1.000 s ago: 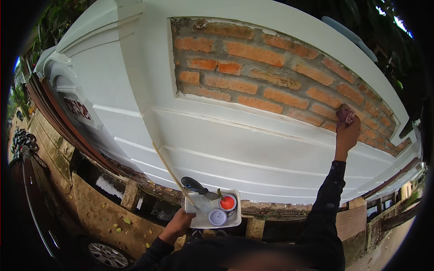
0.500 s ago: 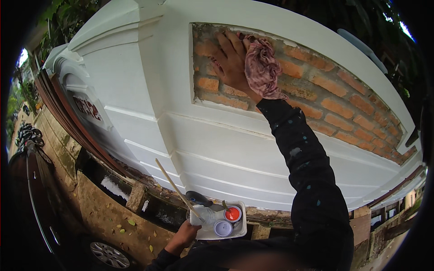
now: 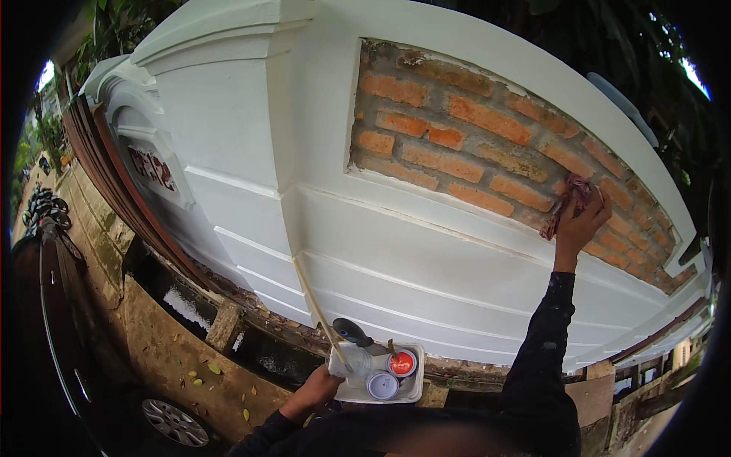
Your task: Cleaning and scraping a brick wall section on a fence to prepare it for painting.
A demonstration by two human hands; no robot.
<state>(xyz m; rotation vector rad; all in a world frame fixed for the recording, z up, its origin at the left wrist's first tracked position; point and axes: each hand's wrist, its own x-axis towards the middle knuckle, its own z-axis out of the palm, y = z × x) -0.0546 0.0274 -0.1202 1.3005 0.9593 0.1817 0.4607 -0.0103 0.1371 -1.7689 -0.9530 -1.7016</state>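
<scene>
One cloth (image 3: 576,192) in right grip (image 3: 583,218), brick panel (image 3: 487,119)

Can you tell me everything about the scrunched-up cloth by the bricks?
The cloth is a dull purplish red and looks like soft, thin fabric. It's crumpled into a bunch full of folds. The right hand grips it, with some cloth poking out above the fingers and a loose end hanging down to the left of the hand. It seems to rest against the brick panel, right of the panel's middle. Any pattern is too small to make out.
</scene>
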